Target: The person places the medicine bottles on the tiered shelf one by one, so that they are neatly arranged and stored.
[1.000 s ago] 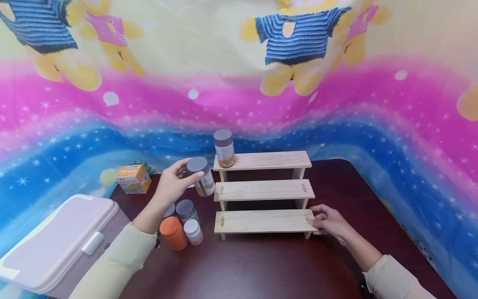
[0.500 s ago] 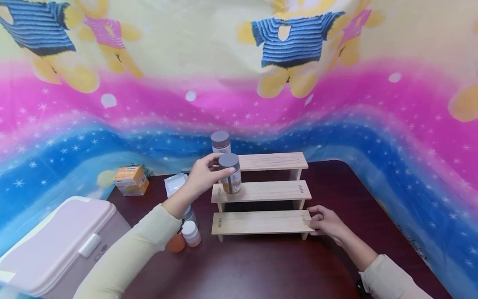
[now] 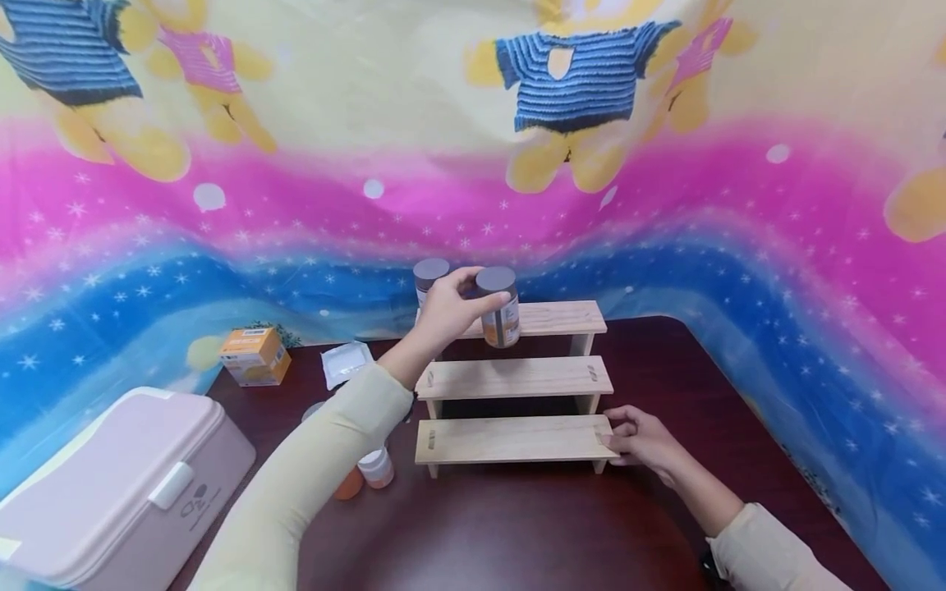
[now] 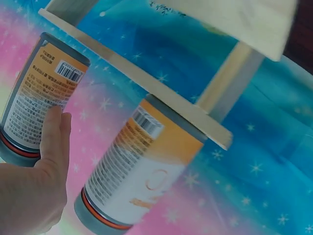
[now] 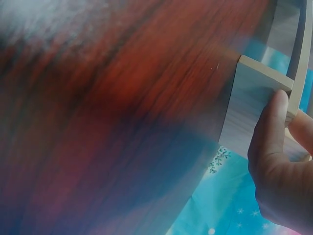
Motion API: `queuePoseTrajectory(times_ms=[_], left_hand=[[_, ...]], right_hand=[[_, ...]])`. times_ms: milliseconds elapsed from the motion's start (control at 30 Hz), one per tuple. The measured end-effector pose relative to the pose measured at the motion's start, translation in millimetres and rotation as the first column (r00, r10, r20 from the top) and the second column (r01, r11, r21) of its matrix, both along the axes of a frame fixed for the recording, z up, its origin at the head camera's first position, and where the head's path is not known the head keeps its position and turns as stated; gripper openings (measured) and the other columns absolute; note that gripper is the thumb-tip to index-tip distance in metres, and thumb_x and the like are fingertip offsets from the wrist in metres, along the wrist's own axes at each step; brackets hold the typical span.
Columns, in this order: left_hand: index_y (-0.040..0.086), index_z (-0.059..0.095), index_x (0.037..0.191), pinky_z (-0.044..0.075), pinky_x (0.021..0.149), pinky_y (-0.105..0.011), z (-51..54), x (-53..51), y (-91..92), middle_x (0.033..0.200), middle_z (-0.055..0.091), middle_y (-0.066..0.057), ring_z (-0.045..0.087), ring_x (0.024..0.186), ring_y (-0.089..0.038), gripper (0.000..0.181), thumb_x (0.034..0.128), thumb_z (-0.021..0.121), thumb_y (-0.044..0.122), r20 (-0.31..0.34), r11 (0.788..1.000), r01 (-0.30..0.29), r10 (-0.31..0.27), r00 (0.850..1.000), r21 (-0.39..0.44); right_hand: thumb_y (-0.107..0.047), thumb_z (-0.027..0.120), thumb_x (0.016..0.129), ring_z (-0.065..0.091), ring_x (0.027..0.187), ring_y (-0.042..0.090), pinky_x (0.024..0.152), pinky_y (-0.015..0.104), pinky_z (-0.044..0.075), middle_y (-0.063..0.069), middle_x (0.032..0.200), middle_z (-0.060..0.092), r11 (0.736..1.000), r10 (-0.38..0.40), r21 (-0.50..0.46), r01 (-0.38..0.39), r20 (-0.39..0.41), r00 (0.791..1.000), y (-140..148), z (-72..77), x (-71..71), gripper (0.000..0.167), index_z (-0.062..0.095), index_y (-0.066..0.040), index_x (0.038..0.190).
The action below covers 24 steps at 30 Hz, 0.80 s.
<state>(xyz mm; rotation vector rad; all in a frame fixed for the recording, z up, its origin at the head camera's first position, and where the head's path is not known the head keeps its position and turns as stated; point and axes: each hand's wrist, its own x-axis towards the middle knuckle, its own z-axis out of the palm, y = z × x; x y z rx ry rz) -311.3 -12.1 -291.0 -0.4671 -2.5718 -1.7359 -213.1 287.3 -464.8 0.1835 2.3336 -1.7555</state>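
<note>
My left hand (image 3: pixel 448 310) grips a supplement bottle (image 3: pixel 504 324) with a grey lid and an orange-and-white label, upright in front of the top tier of a three-tier wooden stand (image 3: pixel 510 439). In the left wrist view, a gap shows between this held bottle (image 4: pixel 44 90) and the shelf board (image 4: pixel 127 68). A matching bottle (image 4: pixel 142 169) stands on the top tier's left end, partly covered by my left hand in the head view. My right hand (image 3: pixel 645 443) pinches the right end of the lowest tier; the right wrist view shows its thumb against the wood.
Left of the stand, a white-capped small bottle (image 3: pixel 378 469) and an orange bottle (image 3: pixel 349 486) are partly behind my left sleeve. A white packet (image 3: pixel 346 362), an orange box (image 3: pixel 254 357) and a pink lidded case (image 3: pixel 185 492) are farther left. A patterned cloth (image 3: pixel 332 287) hangs behind.
My left hand has carried the bottle rightward from beside the stand, past the middle tier's left end, then up to the top tier. The right hand stays on the lowest tier.
</note>
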Motion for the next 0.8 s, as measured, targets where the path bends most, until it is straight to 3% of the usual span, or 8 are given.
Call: queuePoseTrajectory(times_ms=[200,367,800], left_hand=[[0.021,0.053,0.131,0.049,0.093,-0.037,6.2,-11.7,19.3,0.122,0.061,0.000,0.058,0.110,-0.015,0.063,0.0769,0.076,0.043,-0.063,0.998,-0.064,0.063,0.996,-0.021],[0.020,0.053,0.132,0.050,0.091,-0.033,5.4,-18.6,29.3,0.121,0.061,0.001,0.059,0.109,-0.013,0.064,0.0765,0.076,0.043,-0.075,0.996,-0.094,0.093,0.993,-0.003],[0.019,0.054,0.132,0.050,0.091,-0.033,-1.4,-26.3,33.6,0.121,0.063,-0.001,0.059,0.110,-0.016,0.063,0.0775,0.075,0.043,-0.114,0.980,-0.164,0.151,0.982,-0.115]], right_hand=[[-0.002,0.066,0.084,0.064,0.075,0.020,0.067,0.038,0.058,0.014,0.089,0.059,1.000,0.000,-0.014,0.000,0.010,1.000,0,0.6,-1.6,0.056,0.038,0.008,0.131],[-0.003,0.067,0.083,0.064,0.075,0.021,0.066,0.038,0.058,0.014,0.089,0.059,1.000,-0.015,-0.014,0.015,0.015,1.000,1,-0.6,1.4,0.057,0.039,0.007,0.131],[-0.003,0.067,0.084,0.064,0.074,0.020,0.067,0.038,0.058,0.013,0.086,0.058,0.998,-0.019,-0.064,0.021,0.025,0.999,1,-4.2,-1.7,0.057,0.038,0.007,0.132]])
